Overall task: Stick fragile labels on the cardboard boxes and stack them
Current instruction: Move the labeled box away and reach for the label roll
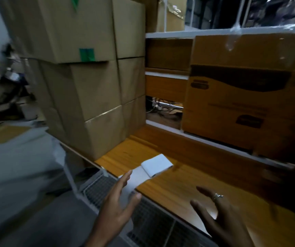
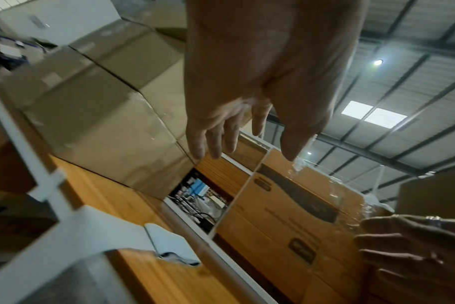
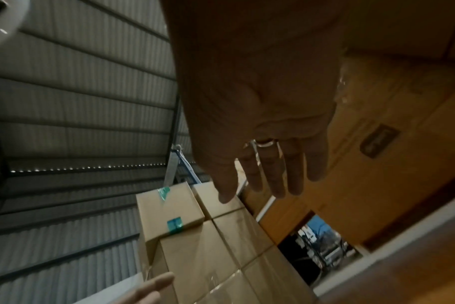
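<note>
a stack of plain cardboard boxes (image 1: 82,82) stood on the left end of your wooden worktop (image 1: 175,186), several tiers high and two columns wide, with green tape (image 1: 87,54) on the upper one. to the right of it a printed cardboard box (image 1: 246,97), partly under clear wrap, sat up on a raised ledge behind the worktop and blocked most of the back right. between stack and printed box a low gap showed tangled cables (image 1: 162,106). a white shelf edge (image 1: 168,34) ran across above, with more cartons on it.

the near edge of the worktop met a white frame with a metal grille (image 1: 153,223) below it. the middle of the worktop, from the stack to the printed box, lay open in front of you.

a white pad of label sheets (image 1: 156,165) lay flat near the worktop's front left edge, one loose sheet trailing over that edge; its print was not legible. your left hand (image 1: 118,207) hovered just short of that sheet, fingers straight and spread, holding nothing. your right hand (image 1: 219,214), a ring (image 1: 218,196) on one finger, hung above the bare wood to the right, fingers also extended and empty, well apart from the pad and below the printed box.
</note>
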`<state>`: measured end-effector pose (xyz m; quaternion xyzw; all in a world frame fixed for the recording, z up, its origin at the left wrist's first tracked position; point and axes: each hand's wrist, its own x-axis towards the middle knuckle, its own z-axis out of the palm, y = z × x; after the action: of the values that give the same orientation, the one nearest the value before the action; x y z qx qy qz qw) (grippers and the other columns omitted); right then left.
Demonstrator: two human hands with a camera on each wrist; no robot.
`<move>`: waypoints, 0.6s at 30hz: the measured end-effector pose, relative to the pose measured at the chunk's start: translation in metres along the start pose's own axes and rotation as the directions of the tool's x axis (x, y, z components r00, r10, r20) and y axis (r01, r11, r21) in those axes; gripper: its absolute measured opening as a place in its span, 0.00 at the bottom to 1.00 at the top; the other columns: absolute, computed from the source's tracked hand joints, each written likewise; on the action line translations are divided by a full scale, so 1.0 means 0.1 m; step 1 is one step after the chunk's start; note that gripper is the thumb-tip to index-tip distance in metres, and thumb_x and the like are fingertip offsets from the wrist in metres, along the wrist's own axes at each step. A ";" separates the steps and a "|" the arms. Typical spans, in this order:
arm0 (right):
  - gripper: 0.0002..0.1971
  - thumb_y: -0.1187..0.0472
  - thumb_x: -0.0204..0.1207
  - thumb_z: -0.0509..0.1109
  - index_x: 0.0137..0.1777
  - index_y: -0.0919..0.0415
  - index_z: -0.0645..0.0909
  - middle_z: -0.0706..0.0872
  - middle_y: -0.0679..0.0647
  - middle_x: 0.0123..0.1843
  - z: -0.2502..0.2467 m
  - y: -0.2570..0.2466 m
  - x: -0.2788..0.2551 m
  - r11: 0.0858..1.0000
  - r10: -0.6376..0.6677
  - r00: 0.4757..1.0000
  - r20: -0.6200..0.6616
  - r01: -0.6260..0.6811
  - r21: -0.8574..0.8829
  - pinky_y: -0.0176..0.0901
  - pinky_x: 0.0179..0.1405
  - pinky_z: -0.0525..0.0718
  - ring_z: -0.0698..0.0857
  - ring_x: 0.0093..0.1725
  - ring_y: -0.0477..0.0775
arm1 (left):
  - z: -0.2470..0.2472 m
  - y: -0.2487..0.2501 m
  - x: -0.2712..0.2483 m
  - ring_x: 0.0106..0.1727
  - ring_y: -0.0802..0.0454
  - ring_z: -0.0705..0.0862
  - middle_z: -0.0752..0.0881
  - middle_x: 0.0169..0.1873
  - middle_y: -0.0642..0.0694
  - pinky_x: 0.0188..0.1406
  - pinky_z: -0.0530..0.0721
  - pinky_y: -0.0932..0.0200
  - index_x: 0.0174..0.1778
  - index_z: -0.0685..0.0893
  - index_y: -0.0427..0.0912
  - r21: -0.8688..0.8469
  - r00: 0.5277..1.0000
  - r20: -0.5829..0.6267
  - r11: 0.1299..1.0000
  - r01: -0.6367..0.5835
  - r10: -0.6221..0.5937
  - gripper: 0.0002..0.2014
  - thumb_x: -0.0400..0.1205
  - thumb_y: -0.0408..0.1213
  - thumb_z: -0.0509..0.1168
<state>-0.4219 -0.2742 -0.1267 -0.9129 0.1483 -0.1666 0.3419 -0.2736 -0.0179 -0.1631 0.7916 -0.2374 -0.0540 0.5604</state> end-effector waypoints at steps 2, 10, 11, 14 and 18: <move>0.32 0.26 0.72 0.62 0.71 0.41 0.81 0.87 0.39 0.68 0.31 -0.14 0.27 1.000 0.007 0.999 0.051 -0.007 0.003 0.38 0.58 0.75 0.80 0.63 0.38 | -0.28 -0.20 0.09 0.79 0.73 0.68 0.71 0.76 0.79 0.78 0.75 0.52 0.76 0.66 0.84 0.007 0.997 -0.071 1.000 0.004 -0.004 0.30 0.79 0.64 0.71; 0.43 0.04 0.48 0.46 0.58 0.22 0.74 0.82 0.27 0.58 1.10 -0.65 1.22 0.997 0.019 0.999 0.047 -0.023 0.080 0.36 0.60 0.78 0.83 0.62 0.39 | -1.16 -0.49 0.70 0.77 0.67 0.73 0.74 0.75 0.73 0.75 0.76 0.53 0.69 0.69 0.89 0.021 0.953 -0.301 0.999 0.027 -0.020 0.30 0.76 0.60 0.73; 0.43 0.04 0.49 0.45 0.60 0.23 0.73 0.83 0.29 0.60 1.15 -0.73 1.37 0.998 -0.013 0.997 0.070 0.008 0.070 0.37 0.61 0.78 0.83 0.63 0.40 | -1.26 -0.49 0.82 0.77 0.68 0.72 0.74 0.75 0.72 0.74 0.76 0.55 0.70 0.70 0.87 0.025 0.946 -0.323 1.000 0.008 0.001 0.30 0.76 0.59 0.74; 0.40 0.12 0.65 0.52 0.72 0.31 0.72 0.83 0.37 0.72 1.27 -0.98 1.94 0.990 -0.136 0.982 0.132 0.129 0.060 0.43 0.69 0.81 0.80 0.70 0.41 | -1.63 -0.39 1.19 0.78 0.70 0.71 0.74 0.78 0.69 0.78 0.73 0.53 0.76 0.70 0.80 0.059 0.919 -0.386 0.996 -0.064 0.082 0.31 0.79 0.54 0.73; 0.36 0.30 0.71 0.65 0.79 0.36 0.68 0.78 0.44 0.77 1.30 -1.37 2.73 0.964 -0.215 0.972 0.100 0.194 0.180 0.44 0.65 0.82 0.76 0.69 0.41 | -2.17 -0.15 1.70 0.77 0.69 0.74 0.77 0.77 0.63 0.76 0.74 0.55 0.80 0.72 0.68 0.154 0.833 -0.507 0.974 -0.168 0.224 0.29 0.81 0.50 0.71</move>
<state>-0.1018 -0.2059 -0.0714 -0.8993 0.0178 -0.1583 0.4073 -0.0427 0.0984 -0.0664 0.7759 -0.1591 0.2322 0.5646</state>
